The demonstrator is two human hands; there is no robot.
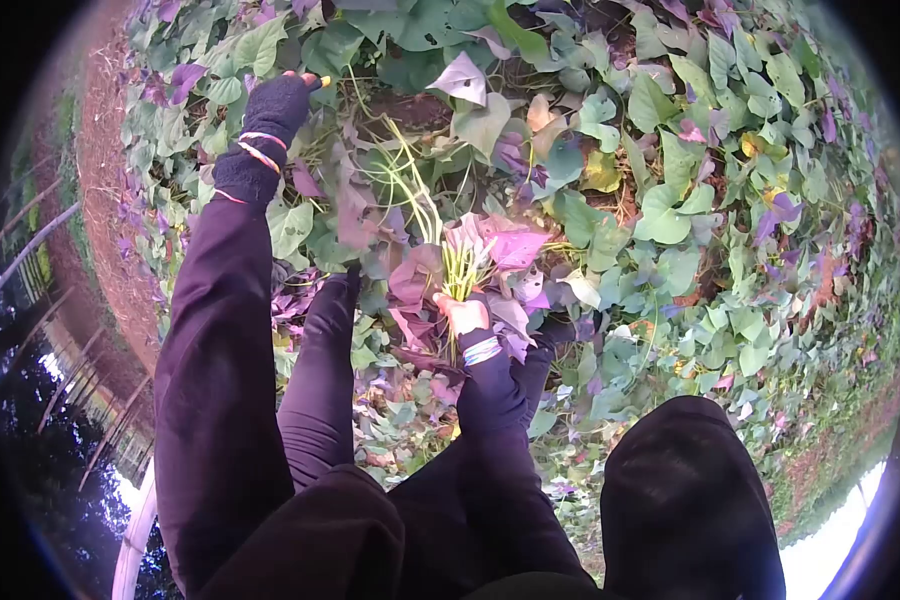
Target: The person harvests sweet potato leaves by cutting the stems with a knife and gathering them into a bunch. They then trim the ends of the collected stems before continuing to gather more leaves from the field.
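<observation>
My right hand, in a dark fingerless glove with pale bands at the wrist, is closed around a bunch of leaves. Their pale green cut stems stick up above my fingers, and purple-pink and green heart-shaped blades hang around the hand. My left hand, gloved the same way with a pinkish band, reaches forward among the vine leaves. Its fingers look curled, with bare tips and a small yellow spot at one tip. Whatever they grip is hidden. Long pale vine stems run between the two hands.
Dense leafy vines cover the ground ahead and to the right. My dark-clad legs stand among them, and a dark rounded knee-like shape fills the lower right. Bare reddish soil and thin poles lie at left.
</observation>
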